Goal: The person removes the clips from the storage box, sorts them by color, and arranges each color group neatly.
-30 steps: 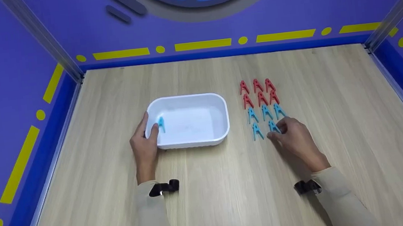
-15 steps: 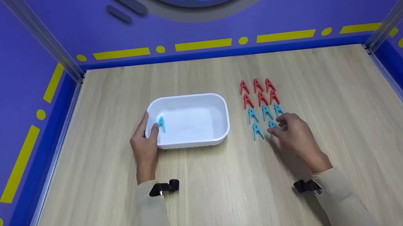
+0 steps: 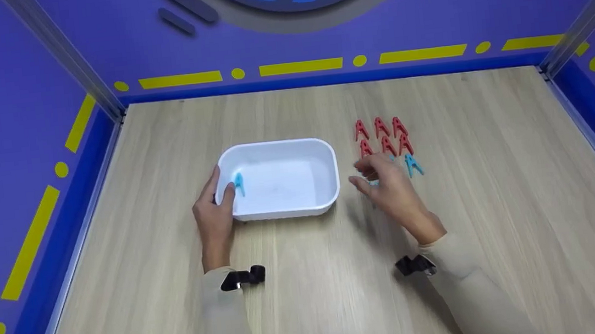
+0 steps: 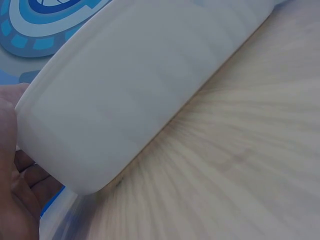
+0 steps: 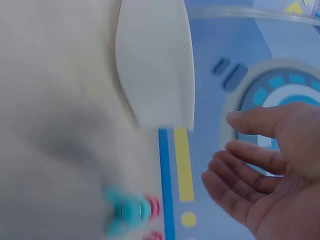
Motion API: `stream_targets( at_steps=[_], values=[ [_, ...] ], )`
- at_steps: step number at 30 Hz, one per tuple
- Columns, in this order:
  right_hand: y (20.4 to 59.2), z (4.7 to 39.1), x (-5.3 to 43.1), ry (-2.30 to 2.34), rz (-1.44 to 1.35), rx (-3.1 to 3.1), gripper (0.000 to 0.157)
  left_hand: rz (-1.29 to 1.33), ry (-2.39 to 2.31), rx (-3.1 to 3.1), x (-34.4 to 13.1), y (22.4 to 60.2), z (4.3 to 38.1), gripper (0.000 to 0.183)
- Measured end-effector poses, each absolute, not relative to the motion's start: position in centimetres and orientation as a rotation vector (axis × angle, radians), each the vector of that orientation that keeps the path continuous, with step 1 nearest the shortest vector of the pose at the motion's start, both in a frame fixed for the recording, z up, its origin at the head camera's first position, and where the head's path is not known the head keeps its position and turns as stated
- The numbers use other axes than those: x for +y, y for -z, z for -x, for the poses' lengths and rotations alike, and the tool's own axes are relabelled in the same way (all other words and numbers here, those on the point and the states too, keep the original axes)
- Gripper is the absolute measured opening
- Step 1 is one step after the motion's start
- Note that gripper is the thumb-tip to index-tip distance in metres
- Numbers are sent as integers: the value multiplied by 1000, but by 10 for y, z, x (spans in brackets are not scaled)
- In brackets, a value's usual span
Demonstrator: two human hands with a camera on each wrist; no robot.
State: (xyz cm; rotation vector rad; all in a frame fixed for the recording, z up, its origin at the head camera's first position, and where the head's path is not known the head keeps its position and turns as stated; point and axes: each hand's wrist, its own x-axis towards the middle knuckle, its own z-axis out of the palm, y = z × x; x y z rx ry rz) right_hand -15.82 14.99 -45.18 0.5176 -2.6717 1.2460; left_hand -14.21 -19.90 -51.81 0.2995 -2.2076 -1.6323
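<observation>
My left hand point(image 3: 214, 214) grips the left end of a white plastic tray point(image 3: 288, 212), thumb over the rim and fingers outside. One blue clothespin point(image 3: 239, 184) lies in the tray beside that thumb. Between the tray and the laid-out clothespins, my right hand point(image 3: 391, 190) hovers over the table. In the right wrist view its thumb and fingers point(image 5: 240, 177) are apart, with nothing seen between them. A blue clothespin point(image 3: 413, 165) shows just beyond this hand, which mostly hides the other blue ones. Behind them lie red clothespins point(image 3: 387, 146) in two rows.
The wooden table point(image 3: 311, 298) bears everything. Blue-purple panels point(image 3: 285, 46) with yellow stripes stand along its back and sides. Each sleeve carries a black wrist camera, such as the right one point(image 3: 415, 265).
My right hand has lifted off the front blue clothespin and moved left towards the tray, covering most of the blue clothespins. The left hand and tray have stayed put.
</observation>
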Motion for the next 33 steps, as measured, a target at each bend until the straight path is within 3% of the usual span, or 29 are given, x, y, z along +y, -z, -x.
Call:
stream_targets(
  at_steps=[17, 33],
  values=[
    [463, 183, 49, -1376, -894, -2637, 24, -298, 1613, -2201, -200, 519, 143, 54],
    [479, 214, -12, -1244, -1092, -2728, 25, -304, 1602, -2230, -199, 515, 143, 54]
  ],
)
